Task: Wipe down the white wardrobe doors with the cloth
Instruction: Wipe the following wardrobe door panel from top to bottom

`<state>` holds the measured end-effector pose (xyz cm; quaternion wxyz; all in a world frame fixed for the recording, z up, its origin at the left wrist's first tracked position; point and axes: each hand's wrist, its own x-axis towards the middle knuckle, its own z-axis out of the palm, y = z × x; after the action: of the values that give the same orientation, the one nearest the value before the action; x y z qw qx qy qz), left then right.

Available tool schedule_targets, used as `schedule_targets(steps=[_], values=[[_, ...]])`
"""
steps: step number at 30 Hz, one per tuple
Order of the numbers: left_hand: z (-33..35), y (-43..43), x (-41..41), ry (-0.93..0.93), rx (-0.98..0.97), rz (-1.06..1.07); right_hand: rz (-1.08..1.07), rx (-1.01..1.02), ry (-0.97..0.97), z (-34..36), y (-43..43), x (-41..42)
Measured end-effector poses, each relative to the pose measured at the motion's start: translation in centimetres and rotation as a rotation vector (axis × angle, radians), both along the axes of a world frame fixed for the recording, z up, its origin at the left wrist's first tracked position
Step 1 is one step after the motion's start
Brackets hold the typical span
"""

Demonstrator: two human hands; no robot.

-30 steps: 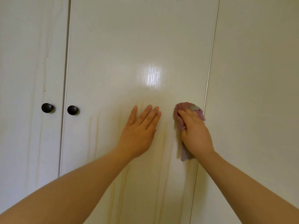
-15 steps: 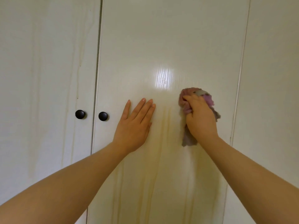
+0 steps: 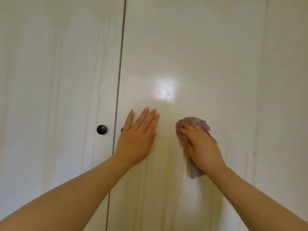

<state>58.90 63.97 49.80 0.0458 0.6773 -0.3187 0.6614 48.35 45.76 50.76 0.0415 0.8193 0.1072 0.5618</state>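
Observation:
White wardrobe doors fill the view. The middle door (image 3: 191,55) has faint yellowish streaks running down it and a bright glare spot. My left hand (image 3: 138,139) lies flat on this door with straight fingers, just right of the door gap. My right hand (image 3: 202,147) grips a bunched pink-purple cloth (image 3: 183,129) and presses it against the same door, to the right of my left hand. A tail of the cloth hangs below my right palm.
The left door (image 3: 58,80) carries a round black knob (image 3: 101,129) beside the dark vertical gap. A second knob on the middle door is almost hidden behind my left hand. Another door panel (image 3: 283,80) lies to the right.
The view has shifted left across the doors. My right hand and the cloth have moved down and slightly left on the middle door. My left hand stays flat on it.

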Motion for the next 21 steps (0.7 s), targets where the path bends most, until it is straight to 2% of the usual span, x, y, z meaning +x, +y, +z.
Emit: schedule_targets(steps=[1, 4, 5, 8, 10, 11, 14, 15, 16, 19, 21], values=[[0.1, 0.6, 0.2, 0.014, -0.027, 0.017, -0.001, 0.006, -0.027, 1.0, -0.1, -0.1], [0.7, 2.3, 0.8, 0.053, -0.088, 0.065, -0.041, 0.247, -0.097, 3.3, 1.0, 0.2], [0.6, 3.0, 1.2, 0.063, -0.097, 0.083, -0.041, 0.235, -0.079, 3.3, 2.1, 0.8], [0.0, 4.3, 1.7, 0.078, -0.079, 0.104, 0.021, -0.003, 0.098, 0.5, 5.1, 2.1], [-0.7, 4.9, 1.9, 0.07, -0.05, 0.097, 0.055, -0.133, 0.122, -0.1, 4.9, 2.2], [-0.9, 5.1, 1.9, 0.042, -0.05, 0.092, 0.047, -0.119, 0.099, 0.6, 4.7, 2.2], [-1.7, 5.7, 2.2, 0.003, -0.117, 0.035, 0.02, 0.126, 0.002, 2.3, 6.0, 2.6], [-1.9, 5.8, 2.3, 0.003, -0.134, 0.011, 0.02, 0.152, -0.004, 1.9, 6.8, 3.0], [-2.2, 5.9, 2.3, 0.0, -0.142, -0.001, 0.018, 0.117, 0.026, 1.1, 7.6, 3.4], [-2.3, 6.0, 2.5, -0.026, -0.144, -0.016, 0.056, -0.253, 0.111, -1.8, 7.7, 3.5], [-2.3, 5.9, 2.5, -0.037, -0.165, -0.027, 0.087, -0.304, 0.074, -0.2, 7.2, 3.3]])
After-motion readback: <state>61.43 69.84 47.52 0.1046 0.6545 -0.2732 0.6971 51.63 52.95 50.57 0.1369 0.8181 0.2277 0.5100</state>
